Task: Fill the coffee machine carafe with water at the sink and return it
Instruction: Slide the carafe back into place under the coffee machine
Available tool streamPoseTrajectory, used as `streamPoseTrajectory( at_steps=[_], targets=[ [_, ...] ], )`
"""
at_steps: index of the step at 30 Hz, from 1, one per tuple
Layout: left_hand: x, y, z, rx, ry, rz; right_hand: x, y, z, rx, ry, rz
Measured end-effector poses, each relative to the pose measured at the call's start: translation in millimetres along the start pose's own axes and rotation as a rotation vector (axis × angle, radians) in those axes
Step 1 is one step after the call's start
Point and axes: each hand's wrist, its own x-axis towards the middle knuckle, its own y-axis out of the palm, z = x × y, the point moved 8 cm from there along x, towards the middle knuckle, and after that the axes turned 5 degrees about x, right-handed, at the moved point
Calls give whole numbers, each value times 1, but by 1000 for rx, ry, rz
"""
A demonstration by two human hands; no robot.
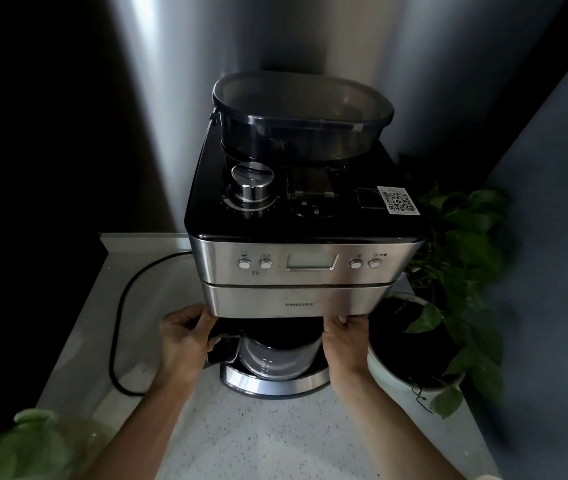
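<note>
A steel and black coffee machine [305, 265] stands on a speckled counter [262, 441]. The glass carafe [275, 358] sits on the machine's round base plate [268, 384], under the brew head. My left hand [185, 341] is wrapped around the carafe's black handle [222, 348] on its left side. My right hand [345, 341] rests against the carafe's right side, with its fingertips touching the lower edge of the steel front panel. The carafe's top is hidden under the machine.
A black power cord [120, 313] loops over the counter left of the machine. A potted green plant in a white pot [424, 341] stands close on the right. Green leaves [29, 445] show at the bottom left. A steel wall [178, 109] rises behind.
</note>
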Motion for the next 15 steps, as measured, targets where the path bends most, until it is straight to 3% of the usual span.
streamPoseTrajectory(
  at_steps=[6,11,15],
  targets=[
    [2,0,0,34,-15,-23,-9,0,14,-27,-24,-22],
    [-3,-6,-8,95,-34,-24,-11,3,4,-116,-40,106],
    [-15,-2,-19,212,-16,44,-8,3,-1,-64,-21,86]
  ],
)
